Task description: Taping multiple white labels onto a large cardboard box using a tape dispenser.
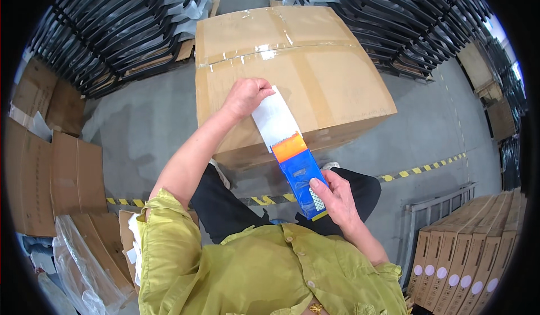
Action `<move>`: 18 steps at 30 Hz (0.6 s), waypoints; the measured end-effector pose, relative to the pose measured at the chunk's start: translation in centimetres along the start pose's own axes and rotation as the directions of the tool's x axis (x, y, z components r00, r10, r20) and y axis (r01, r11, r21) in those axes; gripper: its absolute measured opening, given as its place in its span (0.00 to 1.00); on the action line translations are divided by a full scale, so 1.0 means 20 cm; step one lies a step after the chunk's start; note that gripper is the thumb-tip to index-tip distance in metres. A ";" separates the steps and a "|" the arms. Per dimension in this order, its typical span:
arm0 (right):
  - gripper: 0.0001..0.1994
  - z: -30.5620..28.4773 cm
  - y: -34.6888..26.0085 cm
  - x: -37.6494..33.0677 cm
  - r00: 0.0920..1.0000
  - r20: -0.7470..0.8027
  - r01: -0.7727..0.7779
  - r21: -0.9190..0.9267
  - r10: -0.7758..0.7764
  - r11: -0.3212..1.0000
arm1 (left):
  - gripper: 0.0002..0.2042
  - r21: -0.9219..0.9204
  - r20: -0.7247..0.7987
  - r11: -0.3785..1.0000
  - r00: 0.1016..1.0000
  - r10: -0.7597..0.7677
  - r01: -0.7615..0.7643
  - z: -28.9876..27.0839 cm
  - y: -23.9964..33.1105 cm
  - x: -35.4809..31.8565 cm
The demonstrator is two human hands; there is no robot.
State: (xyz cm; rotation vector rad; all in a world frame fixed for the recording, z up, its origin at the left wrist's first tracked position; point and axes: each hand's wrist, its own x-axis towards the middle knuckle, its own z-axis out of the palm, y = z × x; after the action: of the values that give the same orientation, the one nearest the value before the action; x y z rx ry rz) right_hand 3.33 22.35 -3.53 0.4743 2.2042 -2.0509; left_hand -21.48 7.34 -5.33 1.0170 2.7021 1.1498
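Note:
My left hand (247,96) is closed in a pinch on the far end of a white sheet (274,115). The sheet stretches down to the orange end of a flat blue-and-orange pack (298,171), whose blue body has a shiny surface and a patterned patch near its lower end. My right hand (337,198) grips that lower end, thumb on top. Both hands are over the near side of a large taped brown carton (315,87). Whether the sheet comes out of the pack or lies against it, I cannot tell.
Stacked black metal frames with plastic wrap (124,28) rise at the far left, with similar black frames (394,22) far right. Brown cartons (76,171) stand at left. A row of flat cartons (461,253) is at lower right, beside a grey rack (410,230). Yellow-black floor tape (422,170) crosses.

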 end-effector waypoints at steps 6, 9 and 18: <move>0.22 0.01 -0.04 0.04 0.999 -0.006 -0.047 -0.029 0.047 0.998 | 0.08 0.050 -0.040 0.998 0.999 0.036 -0.034 0.06 -0.05 0.01; 0.22 0.01 -0.04 0.05 0.999 -0.001 -0.049 -0.029 0.049 0.998 | 0.08 0.086 -0.071 0.994 0.995 0.071 -0.065 0.08 -0.10 0.00; 0.21 0.01 0.10 0.09 0.997 0.013 -0.074 0.090 0.073 0.993 | 0.18 0.404 -0.160 0.914 0.980 0.116 -0.042 0.16 -0.13 -0.07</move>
State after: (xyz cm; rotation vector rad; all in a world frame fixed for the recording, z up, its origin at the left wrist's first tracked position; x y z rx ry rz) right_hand 2.20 22.63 -5.99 0.5443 2.0636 -2.1169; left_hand -20.98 7.28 -9.70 1.1234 3.1559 0.7402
